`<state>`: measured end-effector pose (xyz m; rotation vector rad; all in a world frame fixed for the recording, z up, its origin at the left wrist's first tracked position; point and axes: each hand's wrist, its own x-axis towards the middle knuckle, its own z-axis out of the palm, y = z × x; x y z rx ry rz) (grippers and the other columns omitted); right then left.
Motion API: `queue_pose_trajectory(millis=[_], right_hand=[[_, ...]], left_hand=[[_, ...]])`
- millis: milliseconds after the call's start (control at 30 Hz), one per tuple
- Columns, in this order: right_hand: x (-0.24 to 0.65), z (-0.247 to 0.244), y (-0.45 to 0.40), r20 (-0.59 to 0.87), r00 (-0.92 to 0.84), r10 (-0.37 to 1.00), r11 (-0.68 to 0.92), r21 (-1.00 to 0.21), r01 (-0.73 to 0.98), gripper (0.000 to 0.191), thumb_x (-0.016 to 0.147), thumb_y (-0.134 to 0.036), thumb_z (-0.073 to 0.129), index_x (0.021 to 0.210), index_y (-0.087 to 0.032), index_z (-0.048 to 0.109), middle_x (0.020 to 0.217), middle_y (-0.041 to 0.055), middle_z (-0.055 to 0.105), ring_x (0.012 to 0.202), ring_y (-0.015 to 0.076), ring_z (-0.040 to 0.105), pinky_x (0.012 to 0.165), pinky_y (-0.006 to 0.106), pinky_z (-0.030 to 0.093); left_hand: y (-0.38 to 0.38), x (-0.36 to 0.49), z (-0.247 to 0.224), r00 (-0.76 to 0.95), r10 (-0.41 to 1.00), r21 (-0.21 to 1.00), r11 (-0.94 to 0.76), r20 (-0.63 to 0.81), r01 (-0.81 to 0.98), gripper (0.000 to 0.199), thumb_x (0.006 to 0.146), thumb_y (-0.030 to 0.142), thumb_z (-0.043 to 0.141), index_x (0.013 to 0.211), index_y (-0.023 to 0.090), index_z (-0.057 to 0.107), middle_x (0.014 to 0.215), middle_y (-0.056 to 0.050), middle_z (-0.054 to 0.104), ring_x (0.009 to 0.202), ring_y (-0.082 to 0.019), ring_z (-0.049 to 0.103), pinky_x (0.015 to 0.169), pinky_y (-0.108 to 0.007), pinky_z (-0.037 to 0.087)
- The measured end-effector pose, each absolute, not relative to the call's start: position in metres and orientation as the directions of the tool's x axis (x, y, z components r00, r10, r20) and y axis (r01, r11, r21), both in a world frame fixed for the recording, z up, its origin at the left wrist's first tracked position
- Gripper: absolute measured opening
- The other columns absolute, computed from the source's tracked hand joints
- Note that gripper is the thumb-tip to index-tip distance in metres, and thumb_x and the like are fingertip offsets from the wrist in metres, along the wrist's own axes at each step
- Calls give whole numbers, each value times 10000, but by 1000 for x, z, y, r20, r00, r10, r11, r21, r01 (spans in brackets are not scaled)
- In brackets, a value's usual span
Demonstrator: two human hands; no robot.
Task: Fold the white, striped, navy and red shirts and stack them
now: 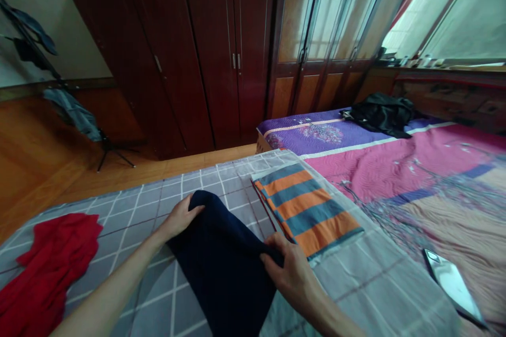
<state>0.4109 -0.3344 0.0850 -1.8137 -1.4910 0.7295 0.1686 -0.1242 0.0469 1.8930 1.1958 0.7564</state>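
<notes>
A dark navy garment, its exact kind unclear, is held up over the checked grey cloth, its lower part running out of the bottom of the view. My left hand pinches its far left corner. At the right corner, my right hand grips the fabric between thumb and curled fingers. Just beyond my right hand lies a folded garment with orange and grey-blue stripes. Crumpled red clothing rests to the left of my left arm.
A phone lies at the right on the bed with its pink and purple cover. Black clothing is heaped farther back there. Dark red wardrobes line the far wall. A coat stand stands at the left.
</notes>
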Motion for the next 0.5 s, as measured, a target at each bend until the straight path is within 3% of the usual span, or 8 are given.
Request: queue_pose_trajectory(millis=[333, 500], right_hand=[[481, 112, -365, 156, 404, 901, -70, -868, 491, 164, 748, -347, 525, 757, -198, 594, 683, 8, 608, 646, 165, 561, 578, 261, 417], [520, 127, -370, 33, 505, 862, -67, -982, 177, 250, 693, -415, 631, 771, -182, 587, 581, -24, 549, 484, 122, 504, 425, 228, 392]], left_hand=[[-108, 281, 91, 564, 806, 869, -398, 179, 294, 512, 700, 493, 661, 1062, 144, 564, 1050, -77, 663, 980, -264, 601, 891, -380, 461], [-92, 351, 139, 660, 707, 817, -522, 253, 246, 488, 723, 443, 647, 1089, 129, 575, 1071, -73, 659, 971, -247, 604, 858, -341, 464]])
